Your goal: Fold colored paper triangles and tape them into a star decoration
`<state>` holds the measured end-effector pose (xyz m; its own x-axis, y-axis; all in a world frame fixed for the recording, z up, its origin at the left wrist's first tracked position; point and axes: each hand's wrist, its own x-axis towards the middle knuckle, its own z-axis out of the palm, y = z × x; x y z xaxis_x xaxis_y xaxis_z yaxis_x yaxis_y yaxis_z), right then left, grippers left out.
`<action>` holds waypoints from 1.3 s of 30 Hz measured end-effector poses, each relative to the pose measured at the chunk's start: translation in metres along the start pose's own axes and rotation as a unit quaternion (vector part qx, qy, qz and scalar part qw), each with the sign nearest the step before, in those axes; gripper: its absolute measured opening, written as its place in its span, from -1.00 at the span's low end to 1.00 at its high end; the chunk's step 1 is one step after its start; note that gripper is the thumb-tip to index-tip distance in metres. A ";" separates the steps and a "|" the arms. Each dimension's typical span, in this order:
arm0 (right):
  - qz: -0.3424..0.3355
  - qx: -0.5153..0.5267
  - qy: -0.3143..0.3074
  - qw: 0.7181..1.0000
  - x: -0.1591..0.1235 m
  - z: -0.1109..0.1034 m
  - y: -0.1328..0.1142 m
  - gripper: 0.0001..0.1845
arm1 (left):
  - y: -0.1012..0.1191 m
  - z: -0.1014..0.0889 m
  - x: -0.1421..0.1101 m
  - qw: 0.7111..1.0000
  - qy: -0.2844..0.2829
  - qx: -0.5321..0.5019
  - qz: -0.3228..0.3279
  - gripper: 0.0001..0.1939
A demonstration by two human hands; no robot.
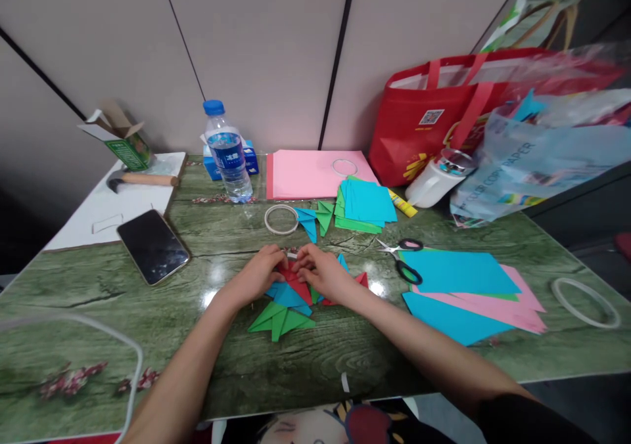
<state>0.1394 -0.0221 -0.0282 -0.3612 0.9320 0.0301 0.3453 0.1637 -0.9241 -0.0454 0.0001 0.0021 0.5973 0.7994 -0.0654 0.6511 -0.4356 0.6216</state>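
Note:
My left hand (260, 272) and my right hand (323, 272) meet at the middle of the table. Between them, the fingers of both pinch a red folded paper piece (296, 285). Part of a pale ring (292, 255) shows just behind the fingertips. Blue folded paper (286, 297) and a green folded paper piece (280, 319) spread out below the red one toward me. More folded pieces, red (362, 280) and blue, lie partly hidden under my right hand and wrist. Beyond my hands are a white ring (281, 221), a blue folded piece (307, 222) and a green one (325, 216).
Scissors (405, 255) lie right of my hands, touching blue paper sheets (453, 272). Cut squares (367, 201), a glue stick (403, 203), a white mug (436, 181) and bags stand behind. Leftward are a water bottle (229, 158), phone (154, 245), hammer (142, 178) and cable (133, 352).

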 end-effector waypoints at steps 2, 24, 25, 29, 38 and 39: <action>0.001 -0.002 0.005 1.000 0.000 0.001 0.000 -0.68 | 0.000 0.000 0.000 1.000 -0.002 -0.001 0.000 -0.83; 0.004 -0.048 0.013 0.999 -0.004 0.000 -0.011 -0.70 | -0.006 0.001 0.002 1.000 -0.016 -0.008 0.006 -0.84; 0.006 -0.048 0.013 0.999 -0.004 0.001 -0.011 -0.70 | -0.006 0.001 0.002 1.000 -0.015 -0.010 0.007 -0.85; 0.004 -0.049 0.018 0.999 -0.004 0.001 -0.009 -0.69 | -0.006 0.001 0.002 1.000 -0.018 -0.014 0.004 -0.86; -0.003 -0.041 0.018 0.999 -0.004 0.002 -0.005 -0.69 | -0.005 0.000 0.002 1.000 -0.021 -0.014 0.003 -0.86; -0.002 -0.040 0.018 0.999 -0.004 0.002 -0.005 -0.70 | -0.005 0.000 0.002 1.000 -0.021 -0.015 0.002 -0.86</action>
<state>0.1375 -0.0275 -0.0239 -0.3323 0.9419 0.0490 0.4121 0.1918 -0.8907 -0.0472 0.0037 -0.0012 0.6200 0.7788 -0.0951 0.6343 -0.4262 0.6450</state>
